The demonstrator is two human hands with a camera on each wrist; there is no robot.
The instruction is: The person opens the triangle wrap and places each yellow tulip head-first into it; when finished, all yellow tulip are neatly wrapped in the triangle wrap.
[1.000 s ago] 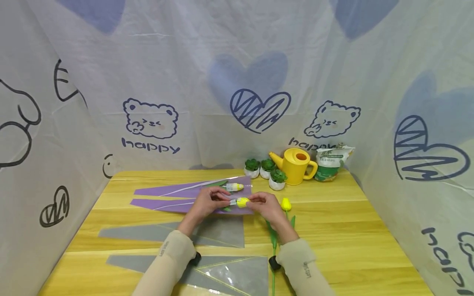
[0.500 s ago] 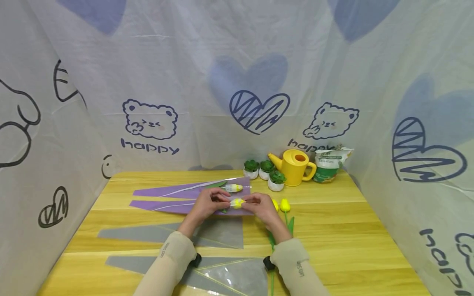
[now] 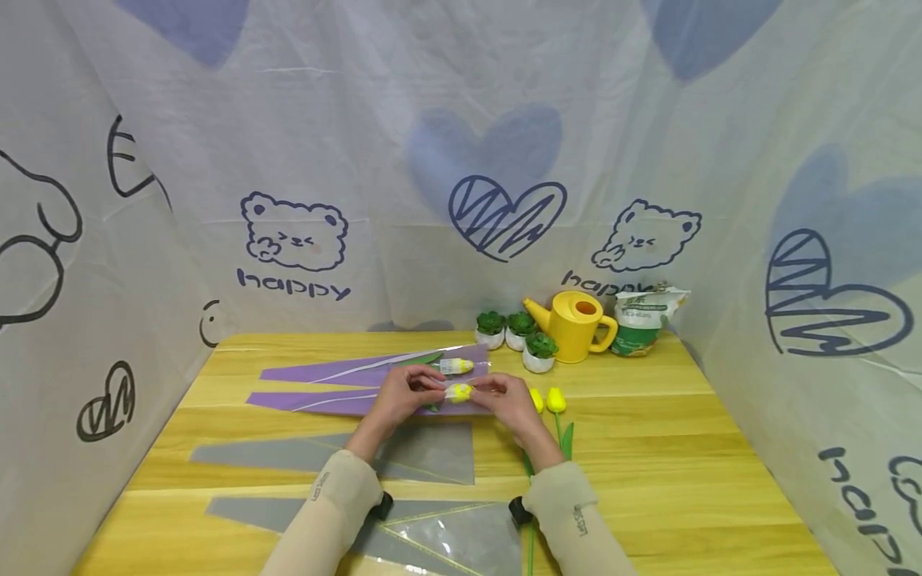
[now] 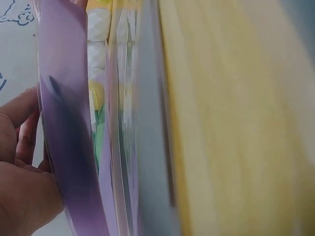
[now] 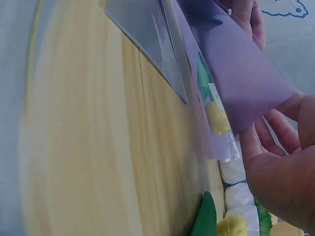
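Note:
In the head view, my left hand (image 3: 403,392) and right hand (image 3: 507,398) grip the nearer purple flower sleeve (image 3: 317,401), raised a little toward its wide end. A yellow tulip (image 3: 458,393) with white wrap around its bud shows between my fingertips. The right wrist view has my right thumb and fingers pinching the corner of the purple sleeve (image 5: 246,73). From the left wrist, my left hand (image 4: 24,182) holds the sleeve's edge, some fingers hidden behind the purple sheet. Just beyond lies a second purple sleeve (image 3: 360,366) containing another wrapped yellow tulip (image 3: 457,366).
Two grey sleeves (image 3: 432,452) lie nearer on the wooden table (image 3: 648,448), partly under my forearms. Loose yellow tulips (image 3: 555,400) lie right of my right hand. Potted succulents (image 3: 539,352), a yellow watering can (image 3: 574,328) and a green-white bag (image 3: 641,324) stand at the back.
My right hand has shifted slightly left, and the tulip's bud between my hands has moved left too. A second loose tulip bud has come into view beside the right hand.

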